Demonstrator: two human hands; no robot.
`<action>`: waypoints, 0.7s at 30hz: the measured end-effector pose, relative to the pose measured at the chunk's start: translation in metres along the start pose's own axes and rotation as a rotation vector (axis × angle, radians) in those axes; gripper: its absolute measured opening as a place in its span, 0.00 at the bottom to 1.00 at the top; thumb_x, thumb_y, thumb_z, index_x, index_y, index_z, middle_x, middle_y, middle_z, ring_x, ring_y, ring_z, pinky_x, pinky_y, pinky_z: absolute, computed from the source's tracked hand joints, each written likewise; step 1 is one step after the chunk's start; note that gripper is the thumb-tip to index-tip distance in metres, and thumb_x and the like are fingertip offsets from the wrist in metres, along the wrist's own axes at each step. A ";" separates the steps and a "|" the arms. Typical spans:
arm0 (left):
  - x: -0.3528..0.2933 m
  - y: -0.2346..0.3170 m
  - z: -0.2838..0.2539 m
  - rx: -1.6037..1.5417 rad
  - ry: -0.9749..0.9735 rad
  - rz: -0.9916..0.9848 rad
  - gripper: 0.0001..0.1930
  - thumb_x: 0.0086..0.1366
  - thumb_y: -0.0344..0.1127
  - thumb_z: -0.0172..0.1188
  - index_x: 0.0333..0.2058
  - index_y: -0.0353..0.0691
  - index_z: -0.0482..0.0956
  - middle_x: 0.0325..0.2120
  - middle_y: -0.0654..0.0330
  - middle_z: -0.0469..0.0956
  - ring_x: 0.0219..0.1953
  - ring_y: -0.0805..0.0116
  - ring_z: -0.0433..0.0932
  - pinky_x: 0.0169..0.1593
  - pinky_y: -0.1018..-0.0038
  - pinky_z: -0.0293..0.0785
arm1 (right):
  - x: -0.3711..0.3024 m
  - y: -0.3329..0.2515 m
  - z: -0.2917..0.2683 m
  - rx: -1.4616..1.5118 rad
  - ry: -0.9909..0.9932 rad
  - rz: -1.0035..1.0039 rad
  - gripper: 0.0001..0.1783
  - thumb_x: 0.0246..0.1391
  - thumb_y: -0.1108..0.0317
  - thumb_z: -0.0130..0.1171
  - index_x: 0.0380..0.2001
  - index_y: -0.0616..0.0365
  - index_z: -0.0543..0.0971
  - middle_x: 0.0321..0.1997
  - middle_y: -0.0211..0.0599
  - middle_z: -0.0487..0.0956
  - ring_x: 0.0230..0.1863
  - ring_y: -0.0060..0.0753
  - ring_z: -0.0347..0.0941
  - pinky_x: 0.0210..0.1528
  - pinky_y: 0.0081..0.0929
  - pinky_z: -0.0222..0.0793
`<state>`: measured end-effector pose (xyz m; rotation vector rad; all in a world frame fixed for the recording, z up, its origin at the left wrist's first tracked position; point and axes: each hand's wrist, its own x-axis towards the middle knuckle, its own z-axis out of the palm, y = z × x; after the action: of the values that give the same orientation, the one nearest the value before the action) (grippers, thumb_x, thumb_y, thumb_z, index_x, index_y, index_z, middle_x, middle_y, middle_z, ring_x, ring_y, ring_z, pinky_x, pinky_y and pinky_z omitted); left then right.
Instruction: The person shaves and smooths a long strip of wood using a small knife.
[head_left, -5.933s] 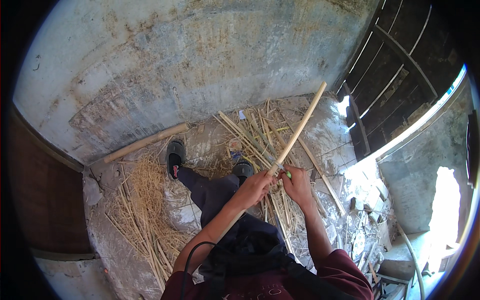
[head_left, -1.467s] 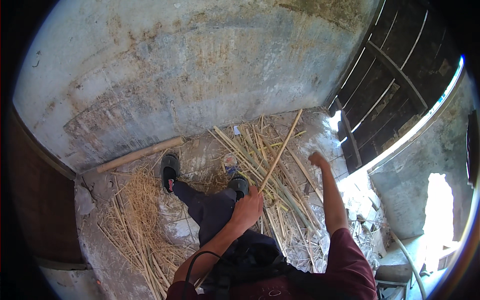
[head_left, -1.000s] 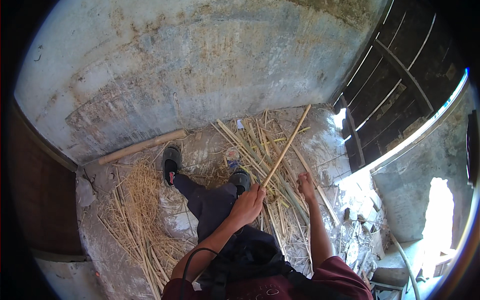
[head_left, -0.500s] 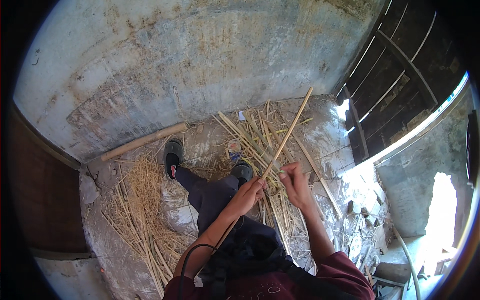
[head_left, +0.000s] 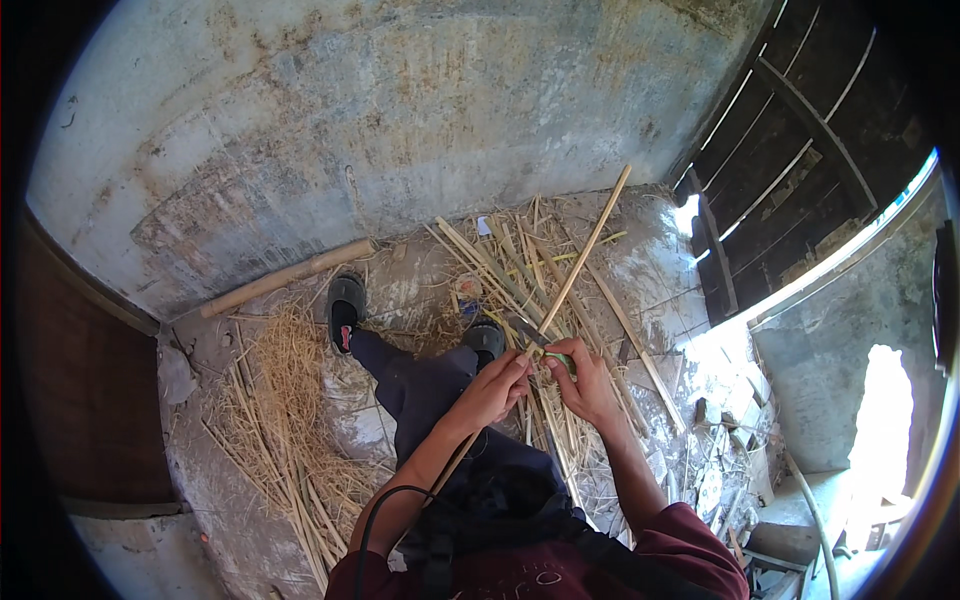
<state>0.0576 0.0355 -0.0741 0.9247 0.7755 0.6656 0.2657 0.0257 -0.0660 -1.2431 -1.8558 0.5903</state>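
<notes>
The work looks like shaving or trimming the stick [head_left: 590,248] with the knife [head_left: 526,331]. To do it well, the blade should lie nearly flat to the wood and take thin, even cuts; a steep angle would likely dig in and split the grain. The left fingers sit close to the edge, so strokes are best sent toward the far tip, away from them, with the left thumb tucked behind the cut. Bracing the tail along the forearm would help stop it rolling, and a small turn between passes should keep the faces even. Which way the edge faces is too small to tell.

The left hand [head_left: 495,392] has its grip closed around the stick, thumb and fingers pinching it. The right hand [head_left: 588,385] is curled round the knife's green handle, its blade crossing the stick just beyond the left grip. The 2 hands are just beside each other.

The stick slants from the left grip up and to the right, over the strips [head_left: 487,263] on the floor [head_left: 395,300], its long free end pointing toward the wall [head_left: 400,120]. A thin length beside the left forearm seems to be its tail, passing below the grip toward the body.
</notes>
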 end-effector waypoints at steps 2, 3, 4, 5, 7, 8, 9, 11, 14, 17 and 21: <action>0.001 -0.002 0.000 0.039 0.026 0.011 0.17 0.84 0.49 0.42 0.42 0.43 0.69 0.22 0.73 0.59 0.15 0.84 0.54 0.17 0.80 0.52 | -0.001 -0.003 -0.001 0.024 -0.019 0.045 0.09 0.66 0.74 0.61 0.47 0.62 0.77 0.40 0.49 0.83 0.41 0.48 0.84 0.43 0.37 0.77; 0.002 -0.003 0.000 0.034 0.015 0.029 0.17 0.84 0.49 0.42 0.42 0.43 0.69 0.22 0.73 0.59 0.15 0.84 0.54 0.17 0.80 0.52 | -0.002 -0.005 -0.002 0.020 -0.018 0.065 0.09 0.66 0.73 0.61 0.47 0.61 0.78 0.40 0.49 0.83 0.40 0.52 0.84 0.42 0.40 0.77; 0.003 -0.005 0.000 0.027 0.019 0.054 0.17 0.84 0.50 0.42 0.41 0.44 0.69 0.22 0.73 0.60 0.16 0.84 0.54 0.18 0.80 0.51 | -0.002 -0.007 -0.003 0.016 -0.016 0.086 0.10 0.66 0.71 0.61 0.47 0.61 0.78 0.39 0.50 0.84 0.39 0.56 0.83 0.41 0.42 0.76; 0.004 -0.007 0.000 0.021 0.023 0.078 0.17 0.84 0.50 0.42 0.40 0.44 0.69 0.22 0.73 0.60 0.16 0.84 0.54 0.18 0.80 0.51 | -0.002 -0.008 -0.003 0.016 -0.017 0.088 0.10 0.66 0.71 0.61 0.47 0.61 0.78 0.39 0.50 0.84 0.39 0.56 0.83 0.41 0.42 0.76; 0.006 -0.011 0.000 0.020 0.024 0.101 0.17 0.83 0.50 0.43 0.40 0.44 0.69 0.22 0.73 0.60 0.16 0.84 0.54 0.18 0.80 0.52 | -0.002 -0.010 -0.004 0.025 -0.021 -0.025 0.09 0.65 0.71 0.61 0.46 0.62 0.79 0.38 0.49 0.84 0.36 0.53 0.83 0.37 0.40 0.76; 0.006 -0.013 0.000 0.013 0.025 0.127 0.17 0.83 0.50 0.43 0.39 0.44 0.68 0.22 0.73 0.61 0.16 0.84 0.54 0.19 0.80 0.52 | -0.002 -0.011 -0.004 0.018 -0.015 -0.020 0.09 0.65 0.71 0.61 0.46 0.62 0.79 0.38 0.49 0.84 0.36 0.53 0.83 0.37 0.40 0.76; 0.007 -0.014 -0.001 0.018 0.025 0.124 0.17 0.83 0.50 0.43 0.39 0.44 0.68 0.22 0.73 0.61 0.16 0.84 0.54 0.19 0.80 0.52 | -0.001 -0.011 -0.005 0.005 -0.047 0.016 0.09 0.64 0.71 0.61 0.45 0.61 0.79 0.38 0.49 0.84 0.36 0.53 0.83 0.36 0.40 0.76; 0.009 -0.016 -0.001 0.182 0.072 0.227 0.15 0.83 0.48 0.46 0.39 0.44 0.68 0.23 0.73 0.62 0.19 0.85 0.56 0.21 0.81 0.53 | -0.001 -0.011 -0.005 -0.008 -0.079 0.052 0.08 0.64 0.71 0.61 0.44 0.61 0.80 0.38 0.49 0.84 0.35 0.53 0.83 0.35 0.40 0.76; 0.008 -0.017 -0.002 0.219 0.087 0.220 0.13 0.83 0.46 0.48 0.41 0.43 0.68 0.24 0.72 0.63 0.21 0.85 0.58 0.23 0.81 0.54 | -0.001 -0.010 -0.006 0.007 -0.049 0.025 0.09 0.63 0.71 0.62 0.44 0.61 0.80 0.37 0.48 0.84 0.33 0.52 0.82 0.34 0.39 0.76; 0.007 -0.020 -0.003 0.214 0.111 0.161 0.14 0.81 0.42 0.52 0.42 0.36 0.71 0.24 0.65 0.70 0.27 0.76 0.68 0.33 0.72 0.67 | -0.002 -0.008 -0.005 -0.019 -0.083 0.028 0.08 0.63 0.72 0.62 0.43 0.62 0.79 0.37 0.49 0.85 0.34 0.52 0.83 0.35 0.39 0.77; 0.011 -0.025 -0.006 0.253 0.098 0.252 0.14 0.81 0.42 0.52 0.42 0.35 0.71 0.23 0.63 0.71 0.27 0.76 0.69 0.33 0.71 0.68 | 0.000 -0.007 -0.002 0.010 -0.031 -0.072 0.06 0.61 0.74 0.62 0.41 0.62 0.79 0.36 0.47 0.85 0.34 0.50 0.84 0.35 0.38 0.77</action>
<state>0.0631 0.0353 -0.1010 1.2417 0.8514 0.8508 0.2640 0.0225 -0.0601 -1.1622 -1.9130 0.5820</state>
